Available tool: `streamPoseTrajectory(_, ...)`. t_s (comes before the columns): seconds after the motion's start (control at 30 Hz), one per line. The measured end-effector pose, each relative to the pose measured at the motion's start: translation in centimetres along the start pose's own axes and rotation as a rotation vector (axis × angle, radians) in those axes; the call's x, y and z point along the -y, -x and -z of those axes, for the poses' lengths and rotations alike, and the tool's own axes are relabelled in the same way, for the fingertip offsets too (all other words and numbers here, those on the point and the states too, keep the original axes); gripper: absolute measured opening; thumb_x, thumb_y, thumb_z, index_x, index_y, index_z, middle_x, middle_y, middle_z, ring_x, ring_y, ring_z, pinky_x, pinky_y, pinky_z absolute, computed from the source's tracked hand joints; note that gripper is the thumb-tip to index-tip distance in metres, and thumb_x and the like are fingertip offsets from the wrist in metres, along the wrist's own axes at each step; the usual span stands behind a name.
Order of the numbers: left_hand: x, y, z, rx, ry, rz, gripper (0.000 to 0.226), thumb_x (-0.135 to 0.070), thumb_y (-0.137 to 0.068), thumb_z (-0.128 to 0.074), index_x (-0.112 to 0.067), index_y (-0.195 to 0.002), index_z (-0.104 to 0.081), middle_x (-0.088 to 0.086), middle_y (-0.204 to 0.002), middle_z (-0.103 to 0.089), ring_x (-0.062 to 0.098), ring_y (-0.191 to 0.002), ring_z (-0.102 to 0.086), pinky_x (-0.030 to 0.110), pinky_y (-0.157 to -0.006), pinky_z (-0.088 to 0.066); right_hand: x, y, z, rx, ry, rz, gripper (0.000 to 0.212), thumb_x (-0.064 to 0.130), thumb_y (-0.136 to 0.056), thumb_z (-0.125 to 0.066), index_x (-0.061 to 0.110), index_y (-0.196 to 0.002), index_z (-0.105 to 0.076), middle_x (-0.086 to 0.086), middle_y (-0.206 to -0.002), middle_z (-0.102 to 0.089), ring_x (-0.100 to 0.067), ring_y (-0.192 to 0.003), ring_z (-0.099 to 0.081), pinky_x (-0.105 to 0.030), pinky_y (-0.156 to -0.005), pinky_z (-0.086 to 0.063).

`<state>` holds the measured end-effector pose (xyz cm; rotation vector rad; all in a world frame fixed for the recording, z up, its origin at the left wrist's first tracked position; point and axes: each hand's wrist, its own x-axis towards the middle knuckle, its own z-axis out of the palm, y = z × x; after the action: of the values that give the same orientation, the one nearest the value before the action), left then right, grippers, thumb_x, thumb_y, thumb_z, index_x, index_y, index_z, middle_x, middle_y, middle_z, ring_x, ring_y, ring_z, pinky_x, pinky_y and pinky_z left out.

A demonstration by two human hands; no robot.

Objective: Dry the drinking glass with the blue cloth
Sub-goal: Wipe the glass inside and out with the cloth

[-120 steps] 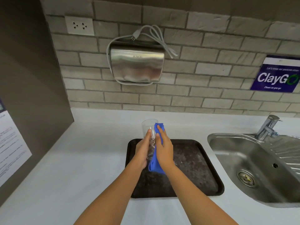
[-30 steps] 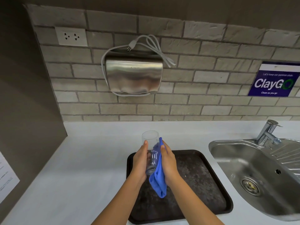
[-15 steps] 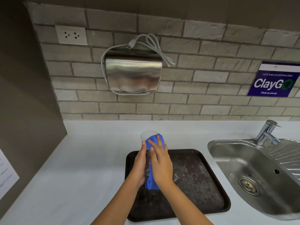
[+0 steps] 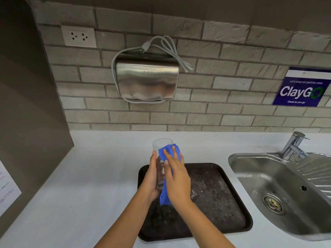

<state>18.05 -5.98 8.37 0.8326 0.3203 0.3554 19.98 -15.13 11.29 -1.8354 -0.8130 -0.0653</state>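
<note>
The drinking glass [image 4: 162,158] is held upright above the near-left part of the dark tray [image 4: 223,203], presumably so that any drips are caught there and not on the white counter [image 4: 93,176]; its open mouth is turned up and away from the person, and its base is seated toward the palm of the left hand [image 4: 152,179], which is wrapped around the left wall with the thumb laid along the side, a hold that seems chosen to steady the glass against sideways pressure; the blue cloth [image 4: 167,151] is pressed flat against the right and front wall by the right hand [image 4: 177,179], whose fingers are spread over the fabric and not curled tight, so that a broad patch of glass is covered at once; a tail of the cloth is left hanging below the wrist; the rim and the upper left wall are still bare of cloth, and the inside appears untouched, so the drying is judged to be part done; the sink [image 4: 250,169] and tap [image 4: 293,145] lie well apart to the right; a slip is the main risk if the wet wall is rubbed hard.
</note>
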Motion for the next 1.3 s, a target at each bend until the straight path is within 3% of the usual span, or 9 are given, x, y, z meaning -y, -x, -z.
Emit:
streamPoseTrajectory(0.2, 0.5, 0.2, -0.3, -0.059, -0.004, 0.065, 0.067, -0.067, -0.094, -0.041, -0.018, -0.133, -0.063, 0.017, -0.130, -0.068, 0.031, -0.120, -0.066, 0.042, -0.091, -0.057, 0.8, -2.7, 2.0, 0.045, -0.211, -0.216, 0.037, 0.035, -0.103, -0.037, 0.047, -0.137, -0.042, 0.002, -0.143, -0.052, -0.009, -0.109, -0.060, -0.030, -0.097, -0.050)
streamPoseTrajectory(0.37, 0.0, 0.2, -0.3, 0.016, 0.019, 0.138, 0.050, -0.060, -0.099, -0.038, -0.031, -0.135, -0.056, -0.012, -0.110, -0.079, 0.005, -0.100, -0.074, 0.023, -0.072, -0.061, 1.3, 0.1, 0.2, -0.010, 0.250, 0.118, 0.039, 0.018, -0.102, -0.039, 0.035, -0.136, -0.051, 0.018, -0.158, -0.021, 0.001, -0.145, -0.008, -0.010, -0.098, -0.034)
streamPoseTrajectory(0.47, 0.2, 0.5, -0.2, 0.071, 0.027, 0.079, 0.061, -0.062, -0.097, -0.041, -0.020, -0.135, -0.063, 0.009, -0.135, -0.067, 0.023, -0.122, -0.065, 0.034, -0.088, -0.059, 1.5, -0.7, 1.5, 0.014, -0.060, -0.059, 0.037, 0.030, -0.102, -0.039, 0.043, -0.137, -0.047, 0.020, -0.157, -0.024, -0.003, -0.142, -0.028, -0.014, -0.099, -0.039)
streamPoseTrajectory(0.63, 0.1, 0.0, -0.8, -0.022, 0.034, 0.053, 0.066, -0.068, -0.091, -0.043, -0.018, -0.122, -0.073, 0.016, -0.119, -0.074, 0.029, -0.108, -0.073, 0.039, -0.081, -0.061, 0.4, -2.5, 2.6, 0.058, -0.534, -0.385, 0.037, 0.042, -0.100, -0.040, 0.038, -0.134, -0.052, 0.008, -0.129, -0.062, -0.006, -0.105, -0.065, -0.028, -0.096, -0.052)
streamPoseTrajectory(0.77, -0.6, 0.0, -1.8, -0.113, -0.174, -0.027, 0.051, -0.060, -0.098, -0.040, -0.024, -0.118, -0.070, 0.012, -0.112, -0.076, 0.024, -0.099, -0.075, 0.034, -0.077, -0.060, -0.4, -2.3, 2.4, 0.013, -0.611, -0.532, 0.038, 0.043, -0.100, -0.038, 0.031, -0.132, -0.054, -0.002, -0.119, -0.069, -0.019, -0.102, -0.069, -0.042, -0.095, -0.054)
streamPoseTrajectory(0.9, -0.8, 0.0, -2.3, -0.214, -0.377, -0.174, 0.035, -0.045, -0.104, -0.039, -0.028, -0.125, -0.060, 0.004, -0.106, -0.071, 0.016, -0.087, -0.073, 0.021, -0.063, -0.058, -0.7, -2.1, 2.2, -0.097, -0.432, -0.428, 0.040, 0.045, -0.100, -0.035, 0.041, -0.138, -0.046, 0.009, -0.135, -0.058, -0.011, -0.118, -0.058, -0.037, -0.105, -0.046)
streamPoseTrajectory(1.07, -0.2, 0.6, -3.1, -0.133, -0.411, -0.200, 0.050, -0.053, -0.099, -0.046, -0.028, -0.143, -0.047, 0.005, -0.130, -0.066, 0.018, -0.109, -0.069, 0.034, -0.090, -0.058, -0.3, -0.5, 0.8, -0.095, -0.138, -0.219, 0.043, 0.041, -0.102, -0.032, 0.046, -0.144, -0.030, 0.012, -0.151, -0.040, -0.010, -0.135, -0.044, -0.035, -0.109, -0.042)
streamPoseTrajectory(1.2, -0.9, 0.9, -2.2, -0.089, -0.355, -0.098, 0.046, -0.050, -0.102, -0.041, -0.022, -0.132, -0.061, 0.005, -0.136, -0.066, 0.017, -0.121, -0.064, 0.030, -0.097, -0.050, -0.5, 1.1, -0.3, -0.009, 0.247, 0.236, 0.046, 0.017, -0.102, -0.039, 0.020, -0.147, -0.036, 0.005, -0.158, -0.024, -0.004, -0.147, -0.010, -0.039, -0.120, -0.021)
streamPoseTrajectory(1.3, -0.4, 1.3, -1.9, -0.024, -0.303, -0.044, 0.050, -0.058, -0.096, -0.045, -0.028, -0.132, -0.063, -0.002, -0.128, -0.072, 0.014, -0.120, -0.066, 0.033, -0.100, -0.050, -0.1, 0.3, 0.2, -0.049, 0.073, 0.040, 0.044, 0.022, -0.103, -0.038, 0.036, -0.144, -0.037, 0.021, -0.157, -0.015, 0.010, -0.143, -0.005, -0.020, -0.106, -0.036)
